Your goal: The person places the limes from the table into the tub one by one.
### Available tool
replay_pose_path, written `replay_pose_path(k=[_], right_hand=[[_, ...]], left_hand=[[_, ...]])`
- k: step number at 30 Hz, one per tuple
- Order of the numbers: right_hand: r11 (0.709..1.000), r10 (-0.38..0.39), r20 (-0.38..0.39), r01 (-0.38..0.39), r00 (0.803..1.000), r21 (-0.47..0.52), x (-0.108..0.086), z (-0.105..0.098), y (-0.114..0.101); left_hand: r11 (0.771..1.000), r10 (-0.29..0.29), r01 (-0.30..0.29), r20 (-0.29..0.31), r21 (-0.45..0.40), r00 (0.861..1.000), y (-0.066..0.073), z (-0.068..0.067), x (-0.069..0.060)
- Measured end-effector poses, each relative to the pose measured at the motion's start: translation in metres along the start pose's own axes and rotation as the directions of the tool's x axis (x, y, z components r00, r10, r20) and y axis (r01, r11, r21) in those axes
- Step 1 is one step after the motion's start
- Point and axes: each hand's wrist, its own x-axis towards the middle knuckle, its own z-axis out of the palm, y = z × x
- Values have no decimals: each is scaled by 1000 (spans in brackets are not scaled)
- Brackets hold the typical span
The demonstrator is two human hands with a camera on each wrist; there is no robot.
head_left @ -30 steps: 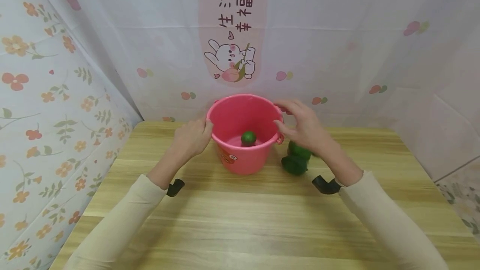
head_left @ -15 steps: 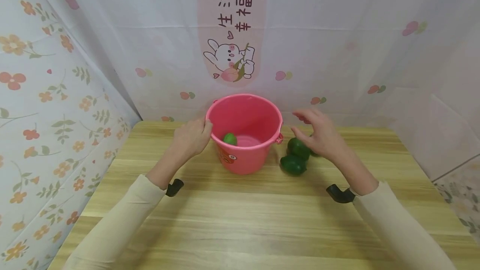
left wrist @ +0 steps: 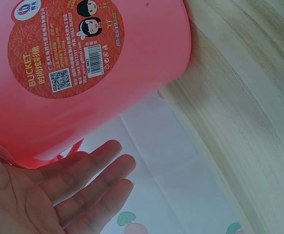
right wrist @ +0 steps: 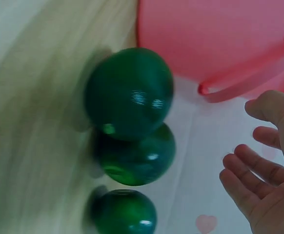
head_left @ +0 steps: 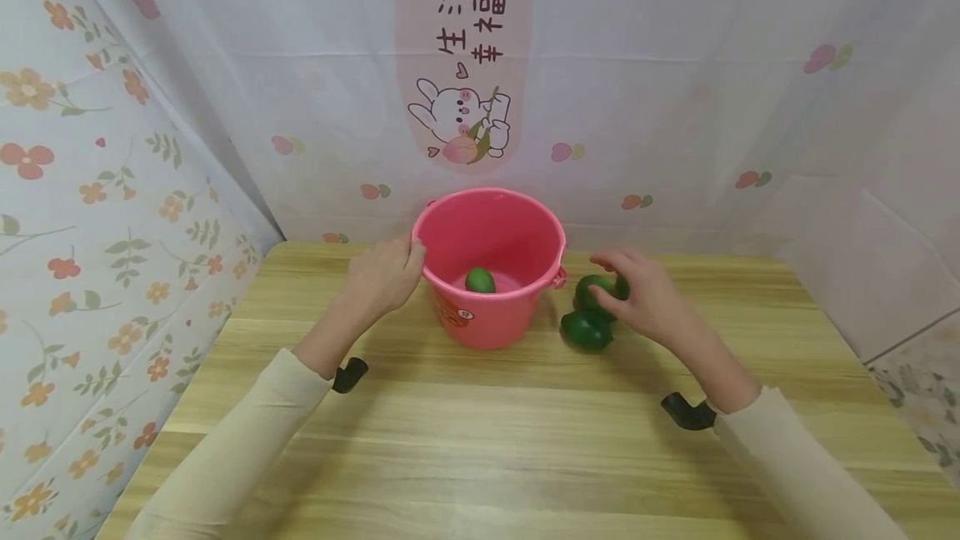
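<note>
A pink plastic bucket (head_left: 498, 323) stands upright on the table, with one green lime (head_left: 480, 280) on its floor. My left hand (head_left: 382, 275) holds the bucket's left rim, thumb at the edge; in the left wrist view its other fingers (left wrist: 95, 187) stretch out along the outside, below a round red label (left wrist: 66, 46). To the bucket's right lie three darker green limes, the front lime (head_left: 587, 330) nearest me and the middle lime (head_left: 594, 293) behind it. Above them hovers my right hand (head_left: 645, 297), fingers spread and holding nothing. In the right wrist view the limes (right wrist: 130, 92) sit in a row.
The wood-grain table (head_left: 480, 448) extends in front of the bucket. A printed white curtain (head_left: 675, 107) hangs close behind it, and a flowered cloth (head_left: 150, 215) hangs at the left. The bucket's pink handle (right wrist: 254, 78) hangs on its right side.
The right hand has moved away from the bucket's right rim and down over the dark limes. Inside the bucket the lime has rolled left, then partway back. The left hand stays on the rim.
</note>
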Motion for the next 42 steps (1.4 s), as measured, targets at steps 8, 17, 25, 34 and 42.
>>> replay_pose_path(k=[8,17,25,34,42], right_hand=[[1000,13,81,-13,997,-8,-14,13,5],[1000,-11,124,11,992,-1,-22,26,8],[999,36,214,-30,976,-30,-28,35,7],[992,129,300,-124,945,-37,-34,43,4],[990,140,303,-137,943,-32,-33,47,4]], left_hand=[[1000,-7,7,1,6,1000,1,0,0],[1000,-1,1,1,-14,1000,1,0,0],[1000,-5,5,11,-12,1000,1,0,0],[1000,-5,5,11,-14,1000,1,1,0],[1000,4,-4,-6,-10,1000,0,1,0]])
